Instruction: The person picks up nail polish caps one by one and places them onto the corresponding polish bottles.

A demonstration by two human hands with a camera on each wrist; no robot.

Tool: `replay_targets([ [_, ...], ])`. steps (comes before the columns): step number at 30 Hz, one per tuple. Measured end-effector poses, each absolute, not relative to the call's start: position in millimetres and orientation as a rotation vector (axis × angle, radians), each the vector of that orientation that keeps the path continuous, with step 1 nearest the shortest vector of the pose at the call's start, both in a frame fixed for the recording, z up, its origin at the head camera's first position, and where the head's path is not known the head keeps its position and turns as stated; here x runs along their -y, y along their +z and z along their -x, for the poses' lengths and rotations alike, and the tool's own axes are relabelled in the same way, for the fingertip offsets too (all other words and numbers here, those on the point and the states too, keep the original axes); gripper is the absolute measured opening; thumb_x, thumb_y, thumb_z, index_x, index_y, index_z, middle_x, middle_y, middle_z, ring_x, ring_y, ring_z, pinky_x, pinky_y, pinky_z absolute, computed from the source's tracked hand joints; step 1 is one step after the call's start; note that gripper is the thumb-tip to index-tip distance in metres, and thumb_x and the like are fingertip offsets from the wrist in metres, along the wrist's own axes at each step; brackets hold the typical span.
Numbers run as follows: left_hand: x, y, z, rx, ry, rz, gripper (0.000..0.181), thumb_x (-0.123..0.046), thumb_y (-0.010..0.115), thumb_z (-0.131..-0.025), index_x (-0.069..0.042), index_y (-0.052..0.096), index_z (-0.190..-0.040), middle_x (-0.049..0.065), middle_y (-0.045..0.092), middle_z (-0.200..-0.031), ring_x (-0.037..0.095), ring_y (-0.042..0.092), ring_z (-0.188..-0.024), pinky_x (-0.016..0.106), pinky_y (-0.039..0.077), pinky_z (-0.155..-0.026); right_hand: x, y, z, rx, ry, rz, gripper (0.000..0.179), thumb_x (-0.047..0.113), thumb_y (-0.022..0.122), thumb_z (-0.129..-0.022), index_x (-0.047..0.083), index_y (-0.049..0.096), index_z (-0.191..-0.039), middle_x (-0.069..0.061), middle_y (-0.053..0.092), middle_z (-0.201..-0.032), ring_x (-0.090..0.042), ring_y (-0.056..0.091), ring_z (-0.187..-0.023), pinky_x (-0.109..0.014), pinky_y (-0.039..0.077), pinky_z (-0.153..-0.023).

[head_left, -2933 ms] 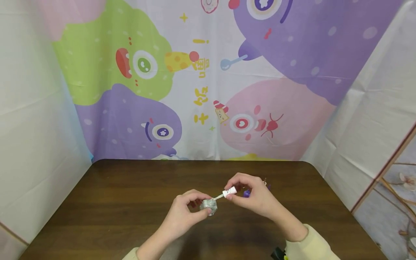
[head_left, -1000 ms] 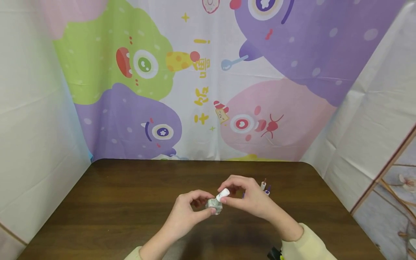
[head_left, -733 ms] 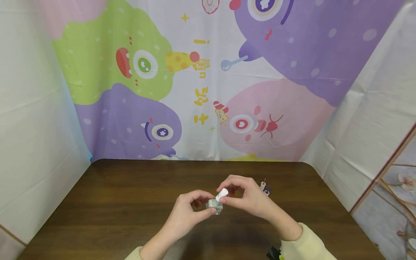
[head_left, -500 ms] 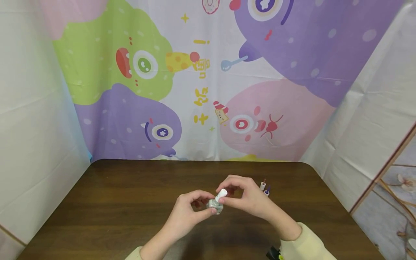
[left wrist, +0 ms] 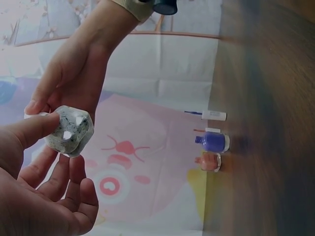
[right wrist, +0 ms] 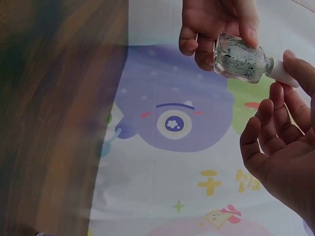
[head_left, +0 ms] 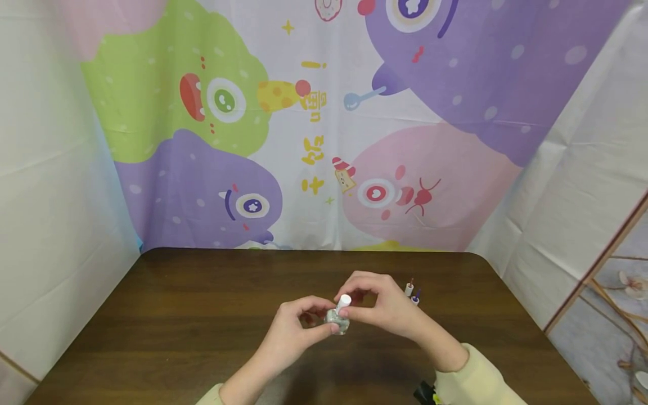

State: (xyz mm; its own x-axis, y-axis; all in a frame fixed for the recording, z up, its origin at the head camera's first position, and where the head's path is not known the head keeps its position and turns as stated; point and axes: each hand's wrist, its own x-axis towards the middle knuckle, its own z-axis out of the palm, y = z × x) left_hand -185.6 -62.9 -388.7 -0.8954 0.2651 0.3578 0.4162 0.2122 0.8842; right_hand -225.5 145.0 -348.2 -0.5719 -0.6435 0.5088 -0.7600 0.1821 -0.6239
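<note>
Over the table, my left hand [head_left: 291, 329] pinches a faceted glass nail polish bottle [right wrist: 241, 58] between thumb and fingers. Its contents look clear with dark green flecks. My right hand [head_left: 382, 304] pinches the white cap [head_left: 343, 302], which sits on the bottle's neck; the brush is hidden from sight. In the right wrist view the cap [right wrist: 284, 73] is in line with the bottle, at its neck. The left wrist view shows the bottle [left wrist: 73, 130] from its base end, with the cap mostly hidden behind the left thumb.
On the brown table [head_left: 202, 315], to the right, two white-capped brushes [head_left: 409, 289] stand bristles up. A blue-purple polish bottle [left wrist: 214, 142] and an orange-pink one [left wrist: 209, 161] stand uncapped near them. A cartoon-printed cloth [head_left: 314, 214] hangs behind the table.
The brush, out of the bottle at first, has gone into it as the right hand moved left. The cap has since tilted more upright on the neck, and the bottle has shifted slightly right.
</note>
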Motion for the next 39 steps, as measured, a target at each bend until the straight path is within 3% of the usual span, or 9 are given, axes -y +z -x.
replay_targets([
  [7,62,-387,185,2.331,-1.879,0.623,0.027,-0.019,0.079,-0.075,-0.012,0.07,-0.1,0.003,0.07,-0.09,0.01,0.059,-0.079,0.024,0.048,-0.07,-144,-347,226,2.336,1.362,-1.345,0.016,0.018,0.076,-0.08,0.013,0.068,-0.093,0.005,0.064,-0.088,-0.01,0.057,-0.077,-0.031,0.05,-0.064],
  [14,60,-386,185,2.331,-1.907,0.564,0.026,-0.017,0.08,-0.074,-0.012,0.071,-0.098,0.004,0.069,-0.088,0.011,0.058,-0.076,0.023,0.048,-0.068,-142,-346,224,2.39,1.396,-1.237,0.015,0.016,0.078,-0.077,0.019,0.068,-0.089,0.006,0.062,-0.084,-0.01,0.055,-0.073,-0.026,0.048,-0.063],
  [21,58,-386,185,2.313,-1.928,0.54,0.025,-0.016,0.08,-0.074,-0.011,0.07,-0.097,0.005,0.068,-0.088,0.012,0.058,-0.076,0.024,0.048,-0.067,-136,-332,211,2.364,1.391,-1.187,0.016,0.004,0.078,-0.074,0.01,0.066,-0.083,-0.002,0.059,-0.076,-0.017,0.053,-0.067,-0.022,0.043,-0.058],
  [27,57,-385,185,2.308,-1.924,0.524,0.024,-0.016,0.08,-0.074,-0.012,0.07,-0.096,0.004,0.067,-0.085,0.011,0.057,-0.076,0.023,0.047,-0.067,-131,-322,202,2.378,1.372,-1.099,0.017,0.004,0.079,-0.073,0.009,0.064,-0.078,-0.004,0.058,-0.073,-0.015,0.052,-0.065,-0.022,0.043,-0.057],
  [34,57,-385,186,2.316,-1.904,0.533,0.024,-0.015,0.08,-0.074,-0.011,0.07,-0.096,0.004,0.067,-0.085,0.011,0.057,-0.075,0.022,0.047,-0.067,-128,-323,202,2.395,1.363,-1.076,0.022,0.006,0.081,-0.07,0.009,0.061,-0.076,-0.007,0.057,-0.072,-0.027,0.053,-0.065,-0.023,0.043,-0.058],
  [39,57,-385,185,2.314,-1.918,0.531,0.024,-0.015,0.08,-0.074,-0.011,0.071,-0.096,0.005,0.067,-0.084,0.011,0.058,-0.075,0.022,0.047,-0.066,-128,-325,202,2.361,1.35,-1.107,0.023,0.005,0.082,-0.07,0.009,0.06,-0.076,-0.009,0.056,-0.071,-0.028,0.052,-0.065,-0.024,0.044,-0.058],
])
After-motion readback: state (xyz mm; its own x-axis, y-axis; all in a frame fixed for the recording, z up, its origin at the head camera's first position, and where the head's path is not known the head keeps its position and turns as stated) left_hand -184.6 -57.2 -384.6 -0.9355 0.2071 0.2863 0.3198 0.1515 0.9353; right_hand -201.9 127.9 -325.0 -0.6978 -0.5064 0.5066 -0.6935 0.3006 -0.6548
